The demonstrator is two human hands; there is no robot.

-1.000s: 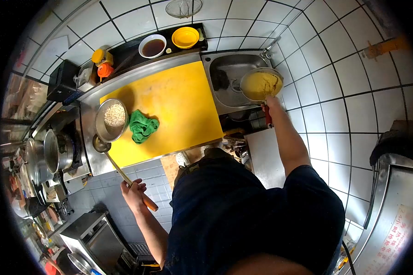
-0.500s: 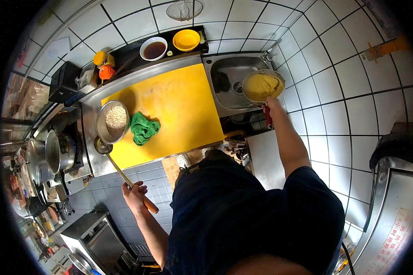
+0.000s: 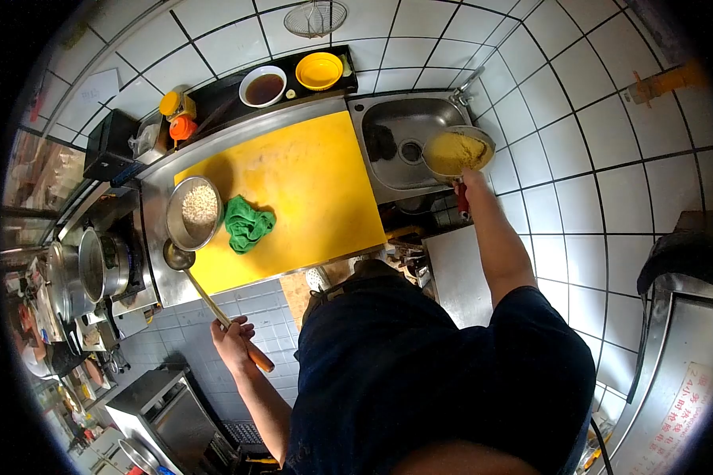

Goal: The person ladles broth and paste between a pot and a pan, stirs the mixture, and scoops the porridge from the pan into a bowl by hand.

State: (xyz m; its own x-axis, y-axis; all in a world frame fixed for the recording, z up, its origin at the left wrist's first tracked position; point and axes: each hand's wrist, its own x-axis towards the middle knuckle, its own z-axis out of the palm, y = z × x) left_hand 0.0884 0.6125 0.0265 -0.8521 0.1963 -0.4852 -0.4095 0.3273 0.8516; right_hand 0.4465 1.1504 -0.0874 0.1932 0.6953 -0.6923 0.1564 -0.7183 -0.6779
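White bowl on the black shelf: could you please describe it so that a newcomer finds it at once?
Find the large yellow board, then the black shelf against the tiled wall behind it. The white bowl stands there beside the yellow bowl; only the white one holds dark brown liquid.

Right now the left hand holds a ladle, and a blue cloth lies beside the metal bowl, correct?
The cloth is green, not blue, as the head view shows; it does lie beside the metal bowl, and the left hand holds the ladle.
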